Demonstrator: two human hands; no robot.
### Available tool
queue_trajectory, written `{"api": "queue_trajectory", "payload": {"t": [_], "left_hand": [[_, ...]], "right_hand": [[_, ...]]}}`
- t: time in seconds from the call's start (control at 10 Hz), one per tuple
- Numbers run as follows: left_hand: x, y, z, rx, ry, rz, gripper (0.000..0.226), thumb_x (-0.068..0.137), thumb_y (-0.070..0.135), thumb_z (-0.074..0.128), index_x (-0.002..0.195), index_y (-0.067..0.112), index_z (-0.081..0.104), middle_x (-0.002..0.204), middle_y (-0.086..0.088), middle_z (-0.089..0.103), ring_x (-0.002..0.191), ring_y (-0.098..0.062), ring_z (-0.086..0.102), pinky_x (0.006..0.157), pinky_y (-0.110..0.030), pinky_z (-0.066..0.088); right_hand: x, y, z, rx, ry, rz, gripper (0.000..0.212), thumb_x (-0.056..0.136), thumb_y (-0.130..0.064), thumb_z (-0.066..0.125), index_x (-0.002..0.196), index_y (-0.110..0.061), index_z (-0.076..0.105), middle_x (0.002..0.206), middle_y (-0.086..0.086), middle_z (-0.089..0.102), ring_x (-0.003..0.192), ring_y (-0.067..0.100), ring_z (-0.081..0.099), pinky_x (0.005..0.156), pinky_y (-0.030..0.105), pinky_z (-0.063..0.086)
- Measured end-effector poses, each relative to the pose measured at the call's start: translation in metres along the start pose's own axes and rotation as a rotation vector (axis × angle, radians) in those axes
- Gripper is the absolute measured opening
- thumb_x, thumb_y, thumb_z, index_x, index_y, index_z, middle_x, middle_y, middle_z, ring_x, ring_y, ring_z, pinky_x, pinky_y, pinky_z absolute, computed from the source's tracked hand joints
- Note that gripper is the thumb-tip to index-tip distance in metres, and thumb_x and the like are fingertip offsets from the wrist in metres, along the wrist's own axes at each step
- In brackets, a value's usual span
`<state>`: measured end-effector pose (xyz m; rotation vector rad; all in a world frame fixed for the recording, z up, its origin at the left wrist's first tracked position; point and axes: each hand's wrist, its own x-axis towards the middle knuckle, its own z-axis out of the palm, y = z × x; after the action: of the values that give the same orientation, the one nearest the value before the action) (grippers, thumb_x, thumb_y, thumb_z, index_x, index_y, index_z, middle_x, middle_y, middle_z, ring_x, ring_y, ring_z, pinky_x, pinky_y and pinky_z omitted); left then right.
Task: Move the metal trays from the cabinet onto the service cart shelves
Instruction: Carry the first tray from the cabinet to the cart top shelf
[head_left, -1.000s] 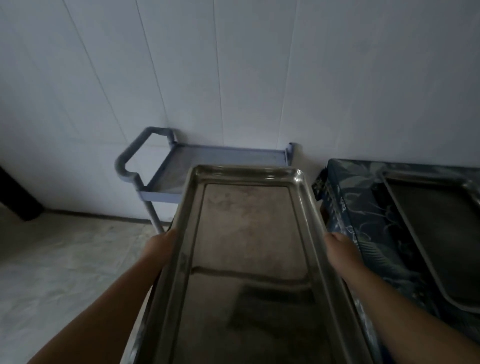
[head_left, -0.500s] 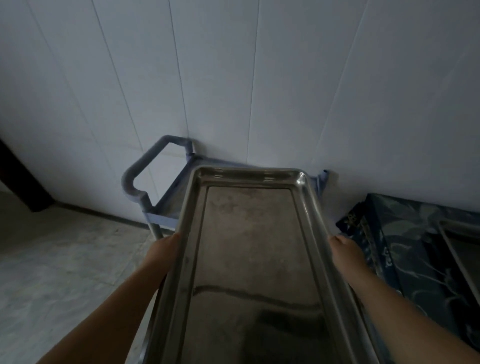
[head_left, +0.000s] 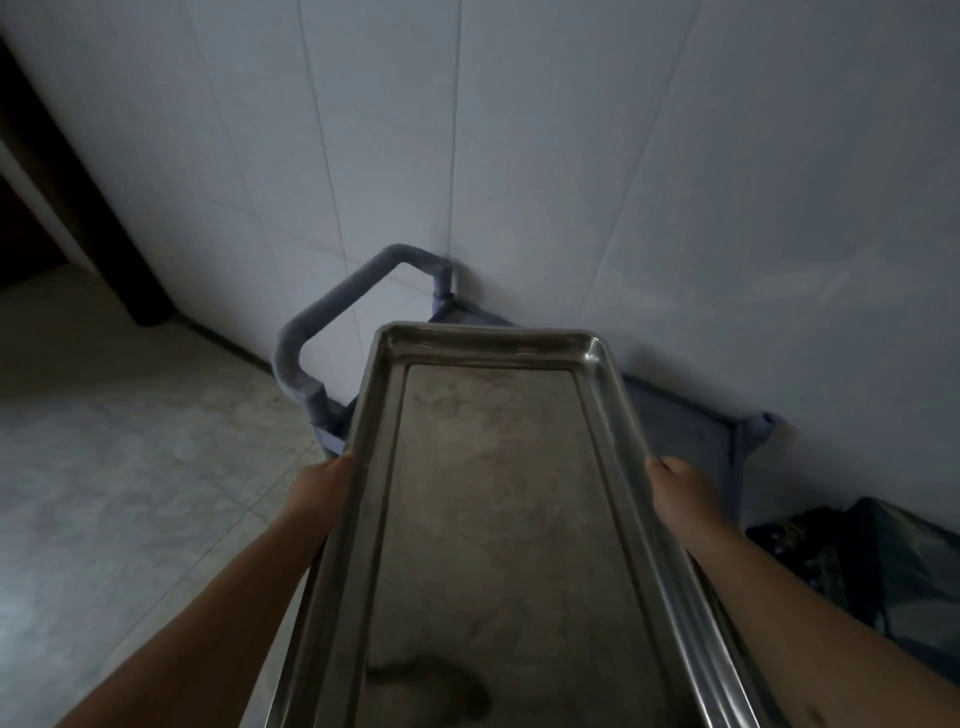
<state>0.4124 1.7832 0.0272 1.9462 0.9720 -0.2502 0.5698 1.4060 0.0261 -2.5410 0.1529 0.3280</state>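
**Tray in transit, over cart top shelf**

We've got the metal tray (head_left: 498, 519) held lengthwise, one hand per long rim, approx mid-length. Left hand (head_left: 319, 486) is clamped on the left rim, right hand (head_left: 680, 488) on the right rim; both closed round the edge, fingers tucked under and out of sight, so we can't tell how far they wrap. Symmetric grip makes sense: long shallow pan, so holding opposite sides near the balance point keeps it from tipping fwd or rolling.

Tray is airborne, roughly level, empty, far end past our grip and hanging over the service cart (head_left: 675, 421). Cart's blue top shelf shows just beyond and to the right of the right hand; the rest is hidden under the tray. Push handle (head_left: 332, 317) sits fwd and left of the left hand, far end of the cart against the tiled wall (head_left: 571, 156).

Our read: approach phase, not yet set down. Next needs lowering inside the shelf lip, w/ clearance for knuckles at both rims. Risk: far corner clipping the handle post or the raised lip.

Dark patterned box (head_left: 852, 561) sits outboard of the right forearm, well clear.
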Motion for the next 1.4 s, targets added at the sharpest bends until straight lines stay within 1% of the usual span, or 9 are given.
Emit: {"api": "queue_trajectory", "payload": {"t": [0.1,0.3,0.4,0.6,0.8,0.9,1.1,1.2,1.4], "left_hand": [[-0.003,0.01,0.008,-0.233,0.126,-0.044,0.039,0.1,0.035,0.047,0.117,0.005,0.066,0.114,-0.015,0.068,0.088,-0.022,0.058,0.075,-0.032,0.045],[-0.018,0.008,0.045,-0.423,0.132,-0.299,0.037,0.098,0.041,0.049,0.093,0.011,0.069,0.09,-0.015,0.072,0.08,-0.028,0.068,0.066,-0.034,0.053],[-0.028,0.012,0.071,-0.577,0.163,-0.364,0.037,0.096,0.042,0.053,0.098,0.009,0.07,0.091,-0.018,0.073,0.085,-0.034,0.071,0.079,-0.045,0.059],[-0.032,0.037,0.119,-0.743,0.234,-0.343,0.04,0.098,0.031,0.05,0.1,-0.004,0.07,0.091,-0.028,0.073,0.081,-0.045,0.071,0.077,-0.056,0.059],[-0.023,0.049,0.155,-0.739,0.174,-0.341,0.047,0.103,0.031,0.041,0.1,-0.007,0.067,0.083,-0.024,0.064,0.069,-0.031,0.059,0.066,-0.038,0.047],[-0.016,0.044,0.164,-0.673,0.123,-0.341,0.051,0.105,0.034,0.034,0.094,-0.001,0.069,0.068,-0.011,0.06,0.046,-0.016,0.05,0.045,-0.023,0.034],[-0.01,0.036,0.153,-0.658,-0.099,-0.347,0.052,0.105,0.037,0.035,0.098,0.0,0.071,0.072,-0.013,0.072,0.056,-0.021,0.065,0.04,-0.023,0.037],[-0.004,0.029,0.14,-0.592,-0.274,-0.32,0.048,0.105,0.037,0.037,0.102,0.0,0.069,0.08,-0.014,0.074,0.066,-0.024,0.071,0.043,-0.024,0.039],[0.031,0.024,0.105,-0.556,-0.407,-0.267,0.022,0.099,0.028,0.054,0.096,0.007,0.059,0.08,-0.009,0.071,0.073,-0.022,0.075,0.058,-0.028,0.047]], "right_hand": [[0.04,-0.013,0.003,-0.027,0.002,-0.095,0.037,0.099,-0.027,0.042,0.092,0.002,0.063,0.097,0.027,0.063,0.087,0.039,0.057,0.069,0.034,0.033],[0.115,-0.025,0.015,-0.002,-0.136,-0.215,0.04,0.095,-0.013,0.049,0.055,-0.012,0.044,0.064,0.016,0.049,0.072,0.029,0.051,0.064,0.036,0.033],[0.149,-0.034,0.016,-0.041,-0.209,-0.284,0.038,0.095,-0.014,0.048,0.058,-0.007,0.046,0.062,0.016,0.05,0.072,0.026,0.049,0.061,0.033,0.027],[0.217,-0.062,0.016,-0.148,-0.299,-0.391,0.035,0.099,-0.02,0.042,0.088,0.007,0.062,0.105,0.032,0.062,0.097,0.039,0.059,0.08,0.037,0.042],[0.266,-0.07,0.036,-0.186,-0.293,-0.386,0.034,0.098,-0.032,0.04,0.098,-0.008,0.063,0.121,0.025,0.061,0.109,0.038,0.057,0.082,0.033,0.04],[0.278,-0.065,0.044,-0.235,-0.258,-0.365,0.035,0.096,-0.032,0.039,0.103,-0.007,0.063,0.123,0.024,0.06,0.109,0.039,0.057,0.088,0.037,0.044],[0.23,-0.05,0.035,-0.104,0.012,-0.329,0.041,0.087,-0.028,0.061,0.118,-0.003,0.055,0.124,0.027,0.054,0.115,0.042,0.049,0.098,0.044,0.042],[0.144,-0.012,0.023,0.034,0.105,-0.217,0.049,0.083,-0.025,0.069,0.124,-0.001,0.053,0.126,0.026,0.053,0.121,0.039,0.046,0.104,0.041,0.035],[-0.092,0.058,0.035,0.217,0.356,0.313,0.052,0.082,-0.024,0.073,0.125,-0.004,0.052,0.121,0.019,0.05,0.114,0.035,0.046,0.096,0.043,0.038]]}}
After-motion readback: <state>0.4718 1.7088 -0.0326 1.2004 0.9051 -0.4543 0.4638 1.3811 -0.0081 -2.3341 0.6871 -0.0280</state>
